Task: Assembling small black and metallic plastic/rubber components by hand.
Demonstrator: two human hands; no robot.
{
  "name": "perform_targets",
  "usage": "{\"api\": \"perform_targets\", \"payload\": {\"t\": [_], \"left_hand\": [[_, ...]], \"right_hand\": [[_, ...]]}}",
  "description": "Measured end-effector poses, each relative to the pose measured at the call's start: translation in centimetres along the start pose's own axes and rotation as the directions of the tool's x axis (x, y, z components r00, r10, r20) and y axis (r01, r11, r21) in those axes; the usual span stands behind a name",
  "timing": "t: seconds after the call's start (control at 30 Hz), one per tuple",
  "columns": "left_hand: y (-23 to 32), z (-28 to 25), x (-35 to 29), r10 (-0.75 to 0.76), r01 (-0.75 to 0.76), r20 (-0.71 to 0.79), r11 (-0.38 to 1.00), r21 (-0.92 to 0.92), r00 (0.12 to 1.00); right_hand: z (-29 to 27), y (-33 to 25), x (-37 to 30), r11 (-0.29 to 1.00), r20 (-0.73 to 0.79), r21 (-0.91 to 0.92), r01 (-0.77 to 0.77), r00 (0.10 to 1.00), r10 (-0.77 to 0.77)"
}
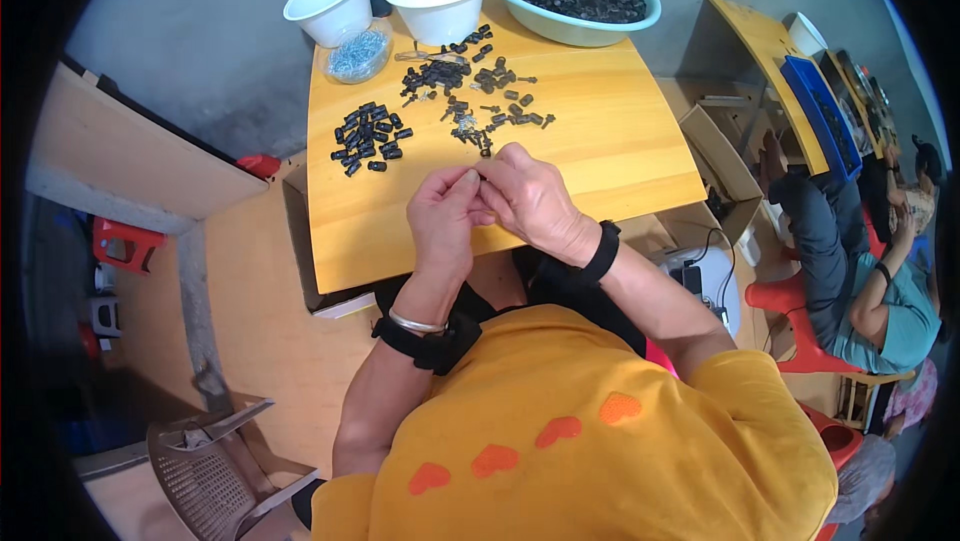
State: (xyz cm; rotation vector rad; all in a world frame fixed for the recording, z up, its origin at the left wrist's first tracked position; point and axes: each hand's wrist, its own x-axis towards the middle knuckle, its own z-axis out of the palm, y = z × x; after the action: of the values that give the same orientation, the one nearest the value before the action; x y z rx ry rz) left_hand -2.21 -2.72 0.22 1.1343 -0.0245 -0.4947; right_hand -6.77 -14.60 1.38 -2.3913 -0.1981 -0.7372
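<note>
My left hand (445,216) and my right hand (530,199) meet above the near part of the wooden table (600,131). Their fingertips are pinched together, and whatever they hold is hidden by the fingers. Just beyond them lie small black plastic parts (485,141) with some tiny silvery pieces (465,122). To the left of these is a pile of short black cylindrical parts (368,133). Farther back is another loose heap of black parts (435,76), with a metal tool that looks like tweezers or pliers (430,57) beside it.
Along the back edge stand a clear tub of small silvery pieces (358,54), two white bowls (330,6) (437,1) and a pale blue basin (575,33) heaped with black parts. At right, a person in a teal shirt (885,311) sits by another table with a blue tray (822,116).
</note>
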Motion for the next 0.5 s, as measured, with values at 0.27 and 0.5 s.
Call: {"api": "perform_targets", "payload": {"t": [0.27,0.5], "left_hand": [[0.3,0.3,-0.7,0.125,-0.133,0.099,0.988,0.082,0.987],[1.3,-0.4,-0.8,0.171,-0.181,0.124,0.981,0.072,0.977]], "right_hand": [[-0.8,0.1,-0.4,0.919,-0.009,0.354,-0.175,0.982,0.19],[0.0,-0.1,-0.1,0.827,0.061,0.499,-0.258,0.963,0.264]]}}
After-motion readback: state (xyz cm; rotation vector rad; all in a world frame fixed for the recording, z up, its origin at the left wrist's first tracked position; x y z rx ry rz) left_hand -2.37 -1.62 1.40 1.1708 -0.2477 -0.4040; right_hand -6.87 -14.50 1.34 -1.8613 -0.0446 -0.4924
